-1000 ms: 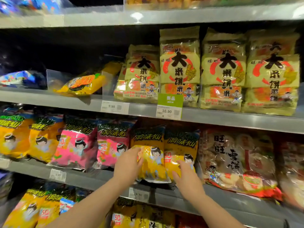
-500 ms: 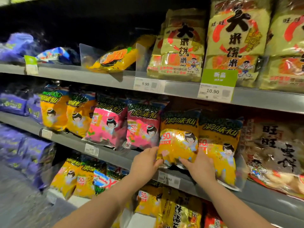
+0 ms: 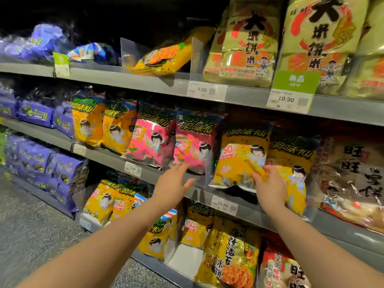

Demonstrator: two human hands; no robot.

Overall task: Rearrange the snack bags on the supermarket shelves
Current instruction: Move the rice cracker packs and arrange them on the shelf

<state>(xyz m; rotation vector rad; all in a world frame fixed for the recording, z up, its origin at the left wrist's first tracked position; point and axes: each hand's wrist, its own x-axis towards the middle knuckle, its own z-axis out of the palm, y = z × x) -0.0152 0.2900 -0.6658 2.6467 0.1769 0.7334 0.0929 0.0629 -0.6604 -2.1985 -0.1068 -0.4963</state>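
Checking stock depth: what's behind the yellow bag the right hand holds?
Behind the yellow bag in the right hand only dark shelf shadow shows; any bags behind it are hidden.

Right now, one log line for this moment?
left hand: open, at pink bag | right hand: gripping yellow bag | middle shelf

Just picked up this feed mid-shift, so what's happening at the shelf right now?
A person is straightening snack bags on the middle shelf. Their right hand grips the lower edge of a yellow bag, which stands upright beside another yellow one. The left hand is open, fingers reaching toward the bottom of the neighbouring pink bag, at or just short of it. The other bags in the row stand upright, leaning a little.
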